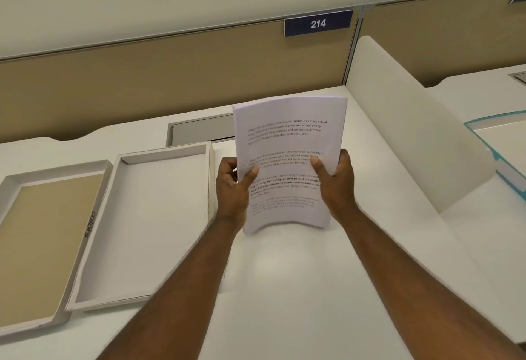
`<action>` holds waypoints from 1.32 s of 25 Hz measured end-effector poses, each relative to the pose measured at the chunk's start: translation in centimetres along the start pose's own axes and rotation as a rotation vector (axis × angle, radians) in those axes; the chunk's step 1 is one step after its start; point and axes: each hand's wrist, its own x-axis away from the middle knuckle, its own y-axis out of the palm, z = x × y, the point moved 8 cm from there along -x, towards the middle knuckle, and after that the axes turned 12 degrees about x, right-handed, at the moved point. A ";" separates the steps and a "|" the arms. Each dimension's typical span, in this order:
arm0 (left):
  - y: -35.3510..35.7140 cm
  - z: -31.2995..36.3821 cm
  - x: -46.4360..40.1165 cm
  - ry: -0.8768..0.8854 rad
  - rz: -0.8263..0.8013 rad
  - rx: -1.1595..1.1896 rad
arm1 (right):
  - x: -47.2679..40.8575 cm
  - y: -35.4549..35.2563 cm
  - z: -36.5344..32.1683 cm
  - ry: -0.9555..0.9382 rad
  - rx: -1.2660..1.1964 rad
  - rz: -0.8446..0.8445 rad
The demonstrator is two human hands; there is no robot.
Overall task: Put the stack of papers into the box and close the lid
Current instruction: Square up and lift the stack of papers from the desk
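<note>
A stack of printed white papers is held upright above the white desk, slightly bowed. My left hand grips its left edge and my right hand grips its right edge, thumbs on the front page. To the left lies the open white box, shallow and with nothing inside. Its lid lies upside down further left, tan inside, with "colors" printed on its side wall.
A white divider panel rises on the right of the desk. Beyond it lies a teal-edged item. A tan partition with a blue "214" sign runs along the back. A grey cable flap sits behind the box.
</note>
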 end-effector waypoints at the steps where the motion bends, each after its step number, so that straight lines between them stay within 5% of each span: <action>1: 0.3 0.4 0.0 0.039 0.006 -0.023 | 0.4 -0.1 -0.8 -0.047 0.002 0.030; 8: 1.1 2.9 1.4 0.252 0.025 -0.149 | 3.3 -0.9 -2.8 -0.166 -0.031 0.115; 20: 1.0 3.6 1.7 0.255 0.064 -0.267 | 4.1 -0.9 -3.3 -0.239 0.027 0.070; 33: -2.2 -1.3 1.6 0.113 0.029 -0.781 | 2.7 0.2 1.7 -0.220 0.372 -0.034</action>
